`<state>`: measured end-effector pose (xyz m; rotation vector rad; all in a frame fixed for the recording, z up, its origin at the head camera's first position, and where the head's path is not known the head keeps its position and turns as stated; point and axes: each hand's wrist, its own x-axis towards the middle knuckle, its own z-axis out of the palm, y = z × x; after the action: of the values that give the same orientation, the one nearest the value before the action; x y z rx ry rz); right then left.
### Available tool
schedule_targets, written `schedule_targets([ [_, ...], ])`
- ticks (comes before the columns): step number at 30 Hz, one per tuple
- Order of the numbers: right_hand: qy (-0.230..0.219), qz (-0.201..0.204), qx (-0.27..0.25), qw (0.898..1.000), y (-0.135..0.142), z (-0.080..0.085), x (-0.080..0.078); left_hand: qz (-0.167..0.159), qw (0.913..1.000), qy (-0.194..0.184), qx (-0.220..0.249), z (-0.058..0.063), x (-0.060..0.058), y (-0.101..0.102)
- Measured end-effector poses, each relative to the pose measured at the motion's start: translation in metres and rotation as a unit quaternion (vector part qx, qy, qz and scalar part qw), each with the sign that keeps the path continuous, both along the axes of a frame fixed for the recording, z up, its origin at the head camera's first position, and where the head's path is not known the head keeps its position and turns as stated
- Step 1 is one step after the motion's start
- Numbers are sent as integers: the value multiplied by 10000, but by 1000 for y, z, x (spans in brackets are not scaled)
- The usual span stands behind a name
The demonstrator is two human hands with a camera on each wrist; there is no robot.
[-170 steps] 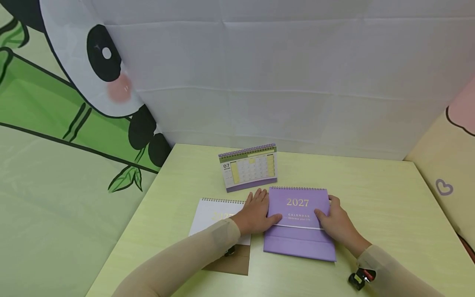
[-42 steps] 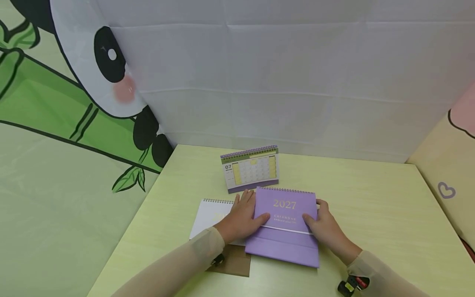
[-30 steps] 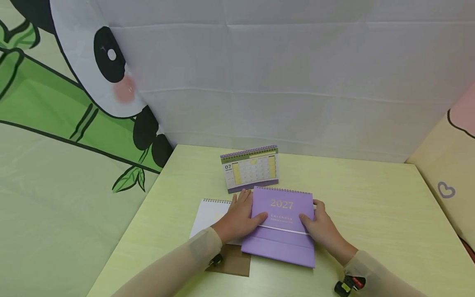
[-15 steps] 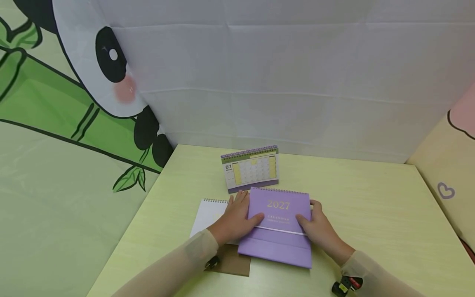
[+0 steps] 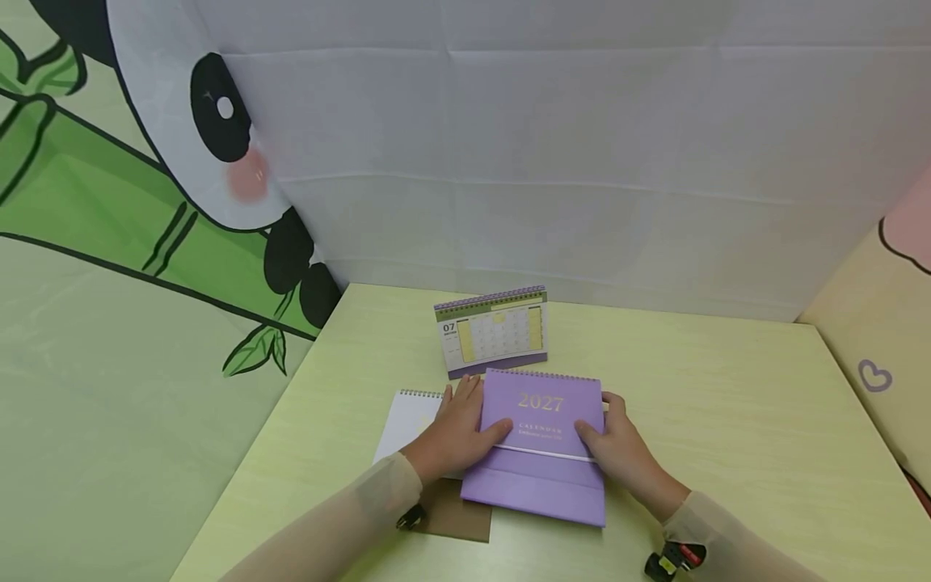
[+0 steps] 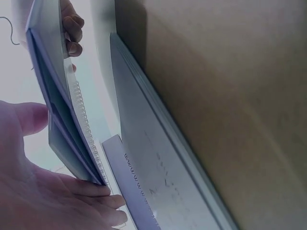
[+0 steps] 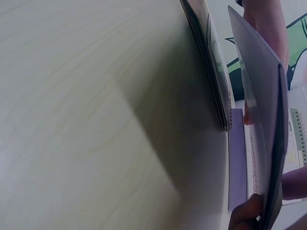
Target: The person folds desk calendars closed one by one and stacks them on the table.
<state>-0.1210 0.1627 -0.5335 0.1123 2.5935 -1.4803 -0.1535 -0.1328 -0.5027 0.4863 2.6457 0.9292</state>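
A purple 2027 desk calendar (image 5: 541,411) is held tilted between both hands. My left hand (image 5: 454,428) is at its left edge, thumb on the cover and the other fingers stretched along the side. My right hand (image 5: 627,449) grips the right edge, thumb in front; in the right wrist view its fingers (image 7: 247,211) curl behind the calendar (image 7: 268,105). The right wrist view shows the calendar raised off the table, with a broad shadow below. Under its left side and my left hand lies a white spiral calendar (image 5: 407,424) with a brown base (image 5: 460,517), partly hidden.
Behind the hands, an upright desk calendar (image 5: 494,333) open at month 07 stands on the pale yellow table (image 5: 727,388). A white cloth backdrop (image 5: 553,145) rises at the far edge. Printed panels flank the table, the left one with a panda (image 5: 167,137).
Both hands have carried the purple calendar leftward, from beside the white calendar to over its right part, covering more of it. The upright calendar has stayed in place.
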Motion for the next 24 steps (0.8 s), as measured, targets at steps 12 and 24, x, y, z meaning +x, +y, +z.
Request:
schedule_targets([
  [12,-16,1,-144,9999,-6,1,1,121,9999,-10,92,-2,4,-7],
  [24,28,52,-178,9998,-9,-8,-1,155,9997,54,203,-2,9,-13],
])
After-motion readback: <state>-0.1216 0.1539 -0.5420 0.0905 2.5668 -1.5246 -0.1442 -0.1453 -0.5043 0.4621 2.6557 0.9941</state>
